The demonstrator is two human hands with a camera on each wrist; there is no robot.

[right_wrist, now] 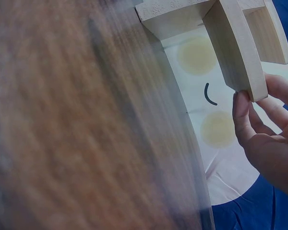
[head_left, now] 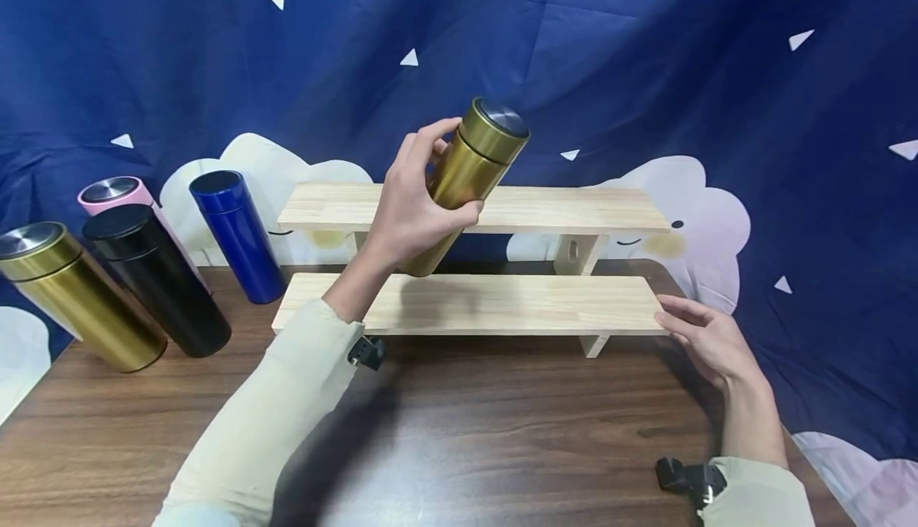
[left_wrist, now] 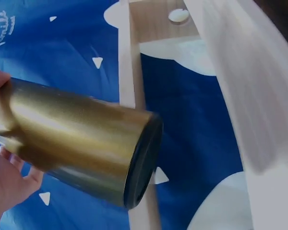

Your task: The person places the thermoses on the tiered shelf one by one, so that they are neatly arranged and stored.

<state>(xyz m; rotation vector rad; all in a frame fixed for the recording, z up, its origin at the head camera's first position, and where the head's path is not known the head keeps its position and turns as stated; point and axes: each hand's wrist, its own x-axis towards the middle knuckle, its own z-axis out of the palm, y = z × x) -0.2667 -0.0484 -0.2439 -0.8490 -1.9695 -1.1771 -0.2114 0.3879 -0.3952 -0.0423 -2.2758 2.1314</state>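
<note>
My left hand (head_left: 412, 204) grips a gold thermos flask (head_left: 466, 172) round its body, thumb on the near side. The flask is tilted, its steel-topped lid up and to the right, and it overlaps both boards of a two-tier wooden shelf in the head view. In the left wrist view the dark base of the flask (left_wrist: 81, 134) points towards the shelf boards. My right hand (head_left: 713, 348) pinches the right end of the shelf's lower board (head_left: 516, 304). The right wrist view shows the thumb and fingers of this hand (right_wrist: 273, 136) on either side of the board end (right_wrist: 245, 57).
At the left of the brown wooden table (head_left: 502, 431) stand another gold flask (head_left: 93, 304), a black flask (head_left: 161, 280), a pink flask (head_left: 111, 190) partly hidden behind it, and a blue flask (head_left: 240, 240). The upper board (head_left: 574, 204) sits farther back, before a blue curtain (head_left: 466, 17).
</note>
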